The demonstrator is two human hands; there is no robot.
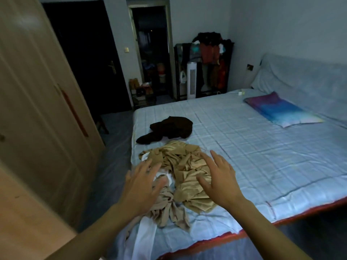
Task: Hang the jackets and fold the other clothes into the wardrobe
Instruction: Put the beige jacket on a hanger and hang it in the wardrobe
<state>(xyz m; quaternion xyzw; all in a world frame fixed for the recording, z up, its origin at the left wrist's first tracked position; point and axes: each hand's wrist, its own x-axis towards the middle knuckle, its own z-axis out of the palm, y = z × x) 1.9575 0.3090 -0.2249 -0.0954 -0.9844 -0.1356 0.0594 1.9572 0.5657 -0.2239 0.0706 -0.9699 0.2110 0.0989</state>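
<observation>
A crumpled heap of tan and gold clothes (183, 166) with white parts lies on the near left corner of the bed (253, 147). Behind it a dark brown garment (169, 131) lies bunched on the sheet. My left hand (142, 184) hovers over the heap's left side, fingers spread and straight. My right hand (217, 177) hovers over its right side, fingers also spread. Neither hand holds anything. The wardrobe (37, 113) stands at the left with its beige doors closed.
A folded blue and purple cloth (279, 109) lies near the headboard at the right. A clothes rack (208, 61) full of garments and a white tower fan (191, 80) stand at the far wall. A narrow floor strip (112, 151) runs between wardrobe and bed.
</observation>
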